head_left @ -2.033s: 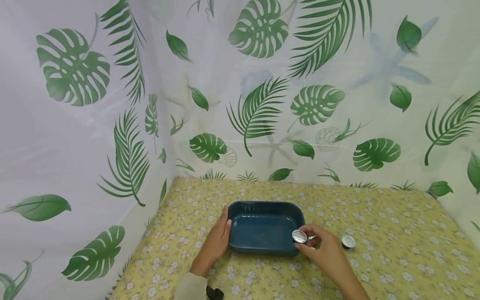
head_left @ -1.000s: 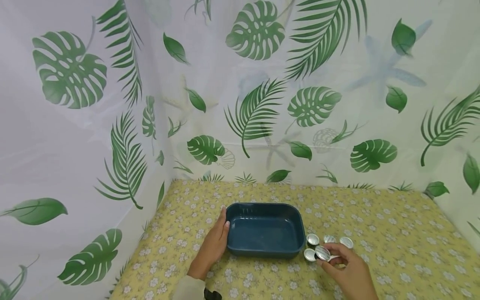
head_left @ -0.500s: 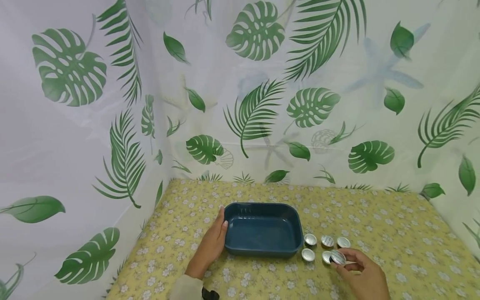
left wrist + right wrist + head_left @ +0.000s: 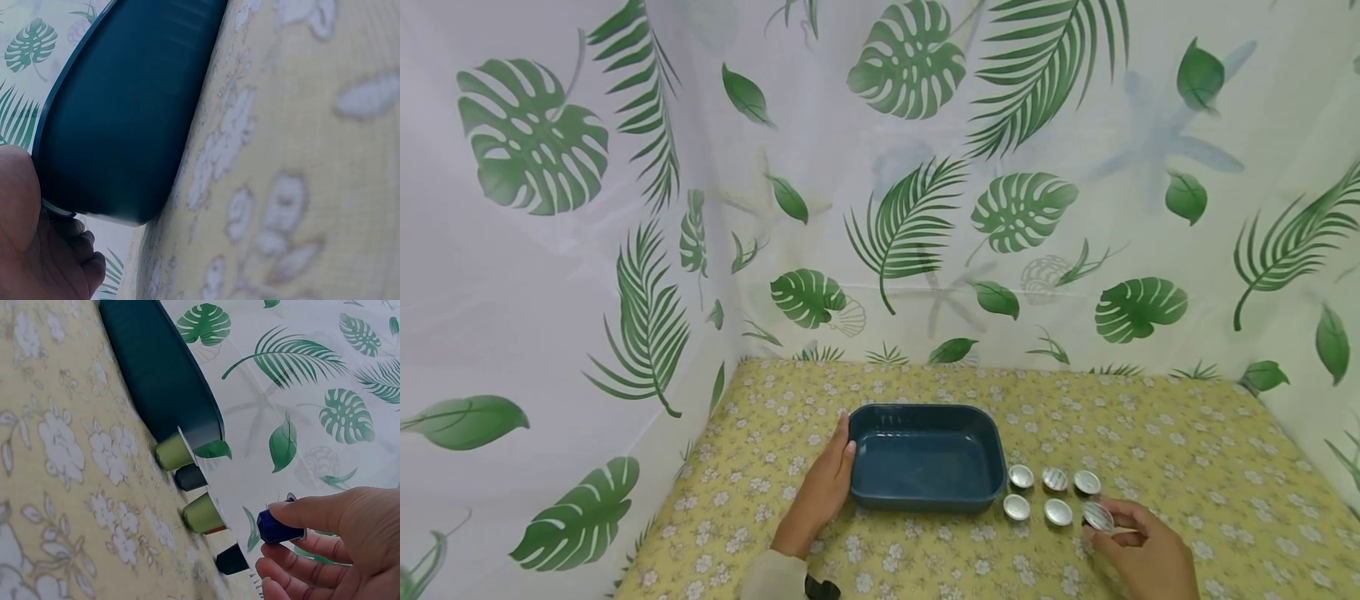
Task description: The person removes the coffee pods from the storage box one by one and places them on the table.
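A dark blue rectangular baking dish (image 4: 925, 503) stands upright on the table. My left hand (image 4: 823, 492) grips its left end, the thumb at the rim. To the right of the dish, my right hand (image 4: 1146, 550) pinches a dark blue coffee capsule (image 4: 276, 528) between thumb and fingers, its silver lid (image 4: 1098, 517) facing up. Several other capsules stand lid up in two rows between the dish and this hand. In the right wrist view, some are green, such as the near green capsule (image 4: 201, 514), and others dark, such as the black capsule (image 4: 232, 560).
A yellow flowered cloth (image 4: 760, 417) covers the table. White leaf-printed sheets hang behind it, as the back sheet (image 4: 925, 317) shows, and along the left and right sides.
My right hand has moved right from the dish, leaving capsules standing in rows. It now holds another one at the right end of the front row. The left hand stays on the dish.
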The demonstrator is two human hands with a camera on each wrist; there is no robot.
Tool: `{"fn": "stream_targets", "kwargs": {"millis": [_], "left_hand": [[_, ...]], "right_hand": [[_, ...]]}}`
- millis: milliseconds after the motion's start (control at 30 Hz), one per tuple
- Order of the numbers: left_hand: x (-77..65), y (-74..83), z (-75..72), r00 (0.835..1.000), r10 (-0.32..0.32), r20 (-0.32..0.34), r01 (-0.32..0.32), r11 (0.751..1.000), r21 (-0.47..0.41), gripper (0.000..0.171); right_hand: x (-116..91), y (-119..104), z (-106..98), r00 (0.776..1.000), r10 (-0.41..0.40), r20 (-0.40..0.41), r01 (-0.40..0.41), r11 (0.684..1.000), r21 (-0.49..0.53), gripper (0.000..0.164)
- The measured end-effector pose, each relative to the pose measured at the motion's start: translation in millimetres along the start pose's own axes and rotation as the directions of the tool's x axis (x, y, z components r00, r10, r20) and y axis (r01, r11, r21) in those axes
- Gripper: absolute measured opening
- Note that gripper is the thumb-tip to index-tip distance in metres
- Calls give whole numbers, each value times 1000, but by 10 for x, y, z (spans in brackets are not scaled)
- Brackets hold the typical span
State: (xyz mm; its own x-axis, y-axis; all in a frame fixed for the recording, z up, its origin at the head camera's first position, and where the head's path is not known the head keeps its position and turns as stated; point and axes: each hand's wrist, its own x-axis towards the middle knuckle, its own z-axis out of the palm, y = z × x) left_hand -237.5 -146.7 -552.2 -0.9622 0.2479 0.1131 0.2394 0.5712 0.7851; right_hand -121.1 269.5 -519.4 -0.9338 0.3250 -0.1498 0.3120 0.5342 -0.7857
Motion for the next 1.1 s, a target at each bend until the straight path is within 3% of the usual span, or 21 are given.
{"fn": "stream_targets", "kwargs": {"millis": [433, 600, 800, 1100], "left_hand": [[11, -28, 19, 1000, 16, -4, -16, 1000, 2, 60], [6, -35, 2, 1000, 11, 7, -11, 1000, -4, 59], [5, -12, -4, 1000, 16, 1, -16, 1000, -15, 59], [-12, 11, 3, 1000, 16, -1, -16, 1000, -21, 59]], "right_hand": [[107, 238, 61, 999, -24, 25, 24, 999, -25, 70], [146, 233, 86, 999, -27, 46, 30, 997, -75, 68], [203, 215, 103, 997, -77, 9, 78, 980, -181, 62], [228, 205, 122, 994, -107, -12, 101, 969, -224, 56]]}}
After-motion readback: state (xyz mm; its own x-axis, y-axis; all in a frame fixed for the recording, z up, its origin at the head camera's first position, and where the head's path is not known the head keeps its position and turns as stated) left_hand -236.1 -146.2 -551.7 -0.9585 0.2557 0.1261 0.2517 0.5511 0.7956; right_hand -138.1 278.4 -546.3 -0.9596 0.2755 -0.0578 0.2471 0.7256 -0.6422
